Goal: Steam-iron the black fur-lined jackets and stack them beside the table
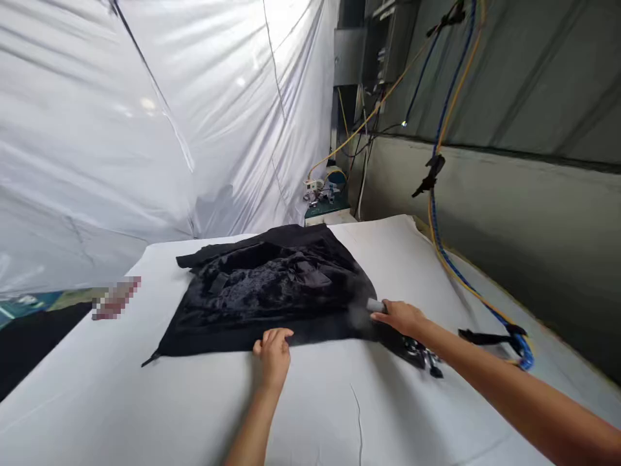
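Observation:
A black garment [272,285] lies spread on the white table, its middle crumpled and shinier than the flat border. At its near edge, my left hand [274,349] has its fingers curled together over the cloth. My right hand [402,317] is closed around the grey handle of a steam iron [376,305] at the garment's right side. Whitish steam shows around the front of the iron. Metal fittings stick out behind it, below my right wrist. Much of the iron's body is hidden by my hand or merges with the dark cloth.
The white-covered table [121,401] has a crease near the front. Blue and yellow hoses [441,249] hang along the right and reach the tabletop. A white plastic sheet [145,129] rises behind. Small equipment [320,191] stands beyond the far edge. A blurred reddish patch [116,301] is at left.

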The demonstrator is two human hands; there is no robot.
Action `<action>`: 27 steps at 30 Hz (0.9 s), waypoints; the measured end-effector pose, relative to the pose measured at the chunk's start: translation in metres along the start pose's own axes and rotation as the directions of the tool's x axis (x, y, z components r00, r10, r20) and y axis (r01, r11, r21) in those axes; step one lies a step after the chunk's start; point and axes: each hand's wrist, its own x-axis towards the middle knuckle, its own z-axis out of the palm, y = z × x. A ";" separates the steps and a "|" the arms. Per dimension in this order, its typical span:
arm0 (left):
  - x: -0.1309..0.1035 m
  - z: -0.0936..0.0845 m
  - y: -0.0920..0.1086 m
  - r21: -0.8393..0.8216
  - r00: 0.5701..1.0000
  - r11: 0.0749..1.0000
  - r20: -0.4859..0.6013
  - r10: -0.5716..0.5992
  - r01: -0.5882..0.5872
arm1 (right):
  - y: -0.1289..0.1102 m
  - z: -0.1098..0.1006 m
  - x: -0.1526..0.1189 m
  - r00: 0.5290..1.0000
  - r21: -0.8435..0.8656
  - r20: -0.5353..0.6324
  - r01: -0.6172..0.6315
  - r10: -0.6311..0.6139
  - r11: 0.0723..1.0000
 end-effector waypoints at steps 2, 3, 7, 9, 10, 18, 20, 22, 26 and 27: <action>0.002 0.002 0.003 0.020 0.999 1.000 0.036 -0.010 0.009 | 0.022 0.001 0.001 0.999 0.015 -0.023 -0.026 0.027 1.000; 0.004 0.003 0.005 0.040 0.998 0.999 0.063 -0.013 0.011 | 0.033 0.000 0.002 0.998 0.027 -0.037 -0.053 0.054 0.998; 0.013 0.007 0.007 0.185 0.974 0.983 0.223 -0.036 -0.006 | 0.086 -0.007 0.016 0.961 0.119 -0.103 -0.245 0.257 0.962; 0.019 0.009 0.007 0.255 0.949 0.966 0.312 -0.037 -0.046 | 0.102 -0.014 0.026 0.912 0.139 -0.199 -0.336 0.358 0.932; 0.022 0.011 0.007 0.275 0.940 0.959 0.341 -0.030 -0.069 | 0.103 -0.018 0.031 0.887 0.135 -0.271 -0.350 0.375 0.927; 0.047 0.003 -0.005 0.170 0.864 0.938 0.465 0.195 -0.303 | -0.014 -0.026 0.075 0.926 0.170 -0.358 -0.065 0.123 0.983; 0.057 -0.026 -0.031 0.208 0.872 0.934 0.460 0.168 -0.290 | -0.043 -0.027 0.085 0.939 0.213 -0.323 -0.050 0.119 0.976; 0.071 -0.071 -0.071 0.304 0.890 0.929 0.453 0.055 -0.212 | -0.064 -0.031 0.096 0.948 0.235 -0.301 -0.031 0.103 0.972; 0.094 -0.175 -0.161 0.621 0.790 0.742 0.312 -0.528 0.251 | -0.099 -0.041 0.120 0.954 0.238 -0.287 -0.013 0.083 0.971; 0.096 -0.193 -0.177 0.668 0.739 0.663 0.247 -0.627 0.339 | -0.108 -0.043 0.127 0.952 0.240 -0.294 -0.010 0.082 0.971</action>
